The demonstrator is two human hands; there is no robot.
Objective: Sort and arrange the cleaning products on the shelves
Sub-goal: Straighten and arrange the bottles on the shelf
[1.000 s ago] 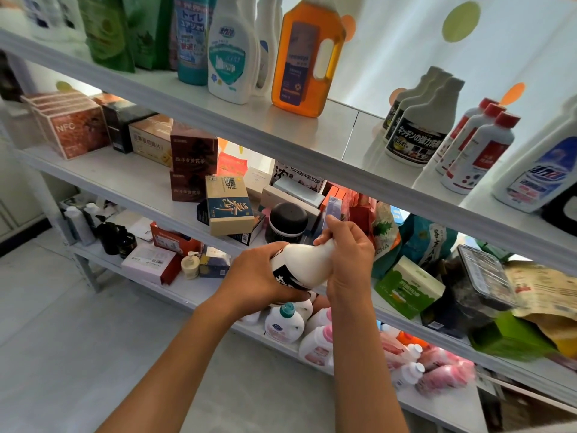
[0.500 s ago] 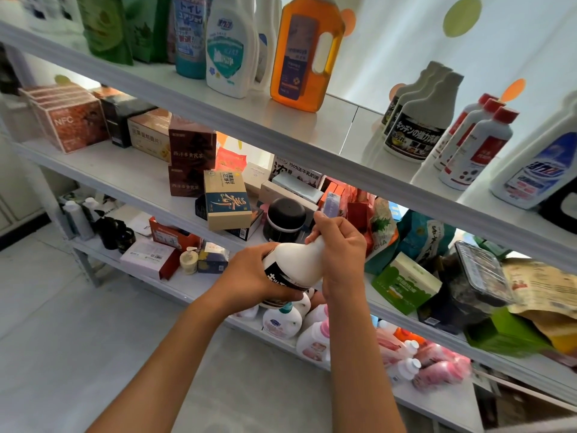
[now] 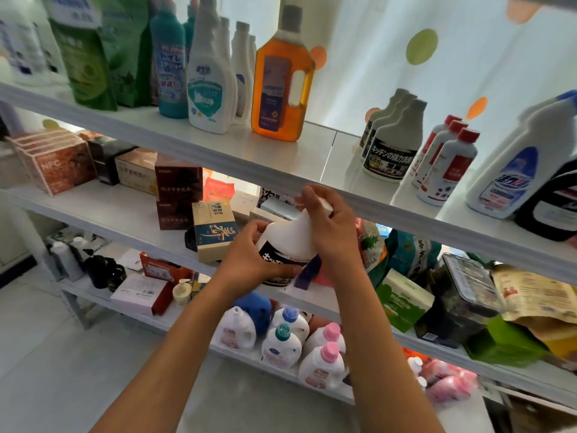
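White metal shelves fill the view in tiers, crowded with bottles, boxes and pouches. On the top tier an open stretch of shelf is seen between an amber bottle and a row of three matching bottles with black labels. A fourth bottle of that kind, the white bottle, is held in front of the second tier, just under the lip of the top tier. Its body is gripped by the left hand; its neck is wrapped by the right hand.

The bottle is judged to be on its way to its matching row. For that, it would need to be lifted clear of the shelf edge and stood upright beside the three.

The cap is hidden by the right fingers, most of the label by the left hand. The far-left items are blurred.
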